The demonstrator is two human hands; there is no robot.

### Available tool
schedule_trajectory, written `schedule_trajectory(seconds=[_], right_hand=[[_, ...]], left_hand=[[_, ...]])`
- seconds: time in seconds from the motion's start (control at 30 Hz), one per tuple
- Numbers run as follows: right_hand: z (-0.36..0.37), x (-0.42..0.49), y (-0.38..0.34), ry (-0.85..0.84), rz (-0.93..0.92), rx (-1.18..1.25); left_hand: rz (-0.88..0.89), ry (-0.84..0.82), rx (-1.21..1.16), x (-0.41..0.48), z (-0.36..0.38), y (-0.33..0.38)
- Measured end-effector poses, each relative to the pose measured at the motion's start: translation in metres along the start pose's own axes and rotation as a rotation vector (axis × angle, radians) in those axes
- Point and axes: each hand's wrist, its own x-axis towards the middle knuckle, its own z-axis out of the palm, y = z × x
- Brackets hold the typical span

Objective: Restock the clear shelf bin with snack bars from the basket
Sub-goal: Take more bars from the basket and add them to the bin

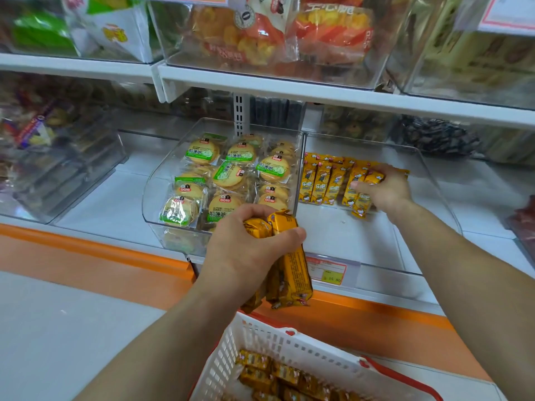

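Shop shelving, white boards with an orange front edge; bins of packaged snacks above and to both sides, mostly blurred.

- Clear shelf bin [376,256] sits at the shelf's front edge, just right of a biscuit bin [153,192].
- 1 row of bars [321,183] stands upright toward the back wall, labels forward. The front part of the bin floor is bare.
- Right hand [382,189] is inside the bin, fingers curled over the end bars [375,178] at the row's right end, thumb on their faces. Likely squaring them so the row stands straight.
- Left hand [246,250] clenches a bundle of snack bars [292,273] over the shelf's front edge, above the basket [289,340]. Probably ready stock for the other hand.
- Loose bars [278,374] lie in the basket.

Bundle count unclear, as the fingers cover it. Basket is cut off at the bottom. Price tag [330,273] is mostly unreadable.
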Motion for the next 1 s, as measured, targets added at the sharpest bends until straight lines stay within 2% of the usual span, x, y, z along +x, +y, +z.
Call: schedule_trajectory(seconds=[0.13, 0.3, 0.43, 0.6, 0.77, 0.9, 1.0], right_hand=[[0.007, 0.003, 0.001, -0.021, -0.026, -0.118], [0.009, -0.002, -0.002, 0.052, -0.084, -0.201], [0.003, -0.004, -0.006, 0.038, -0.162, -0.463], [0.002, -0.004, -0.006, -0.048, -0.146, -0.393], [0.001, -0.001, -0.008, 0.043, -0.224, -0.452], [0.002, -0.001, -0.006, 0.127, -0.197, -0.451], [0.002, -0.002, -0.007, 0.093, -0.202, -0.493]], left_hand=[[0.0, -0.001, 0.004, 0.002, 0.0, -0.002], [-0.005, -0.007, 0.009, 0.005, 0.003, -0.004], [-0.012, -0.003, 0.033, 0.005, 0.005, -0.006], [-0.018, 0.009, 0.062, 0.006, 0.005, -0.007], [-0.024, 0.034, 0.081, 0.008, 0.007, -0.01], [-0.032, 0.039, 0.094, 0.011, 0.009, -0.012], [-0.028, 0.042, 0.1, 0.013, 0.008, -0.012]])
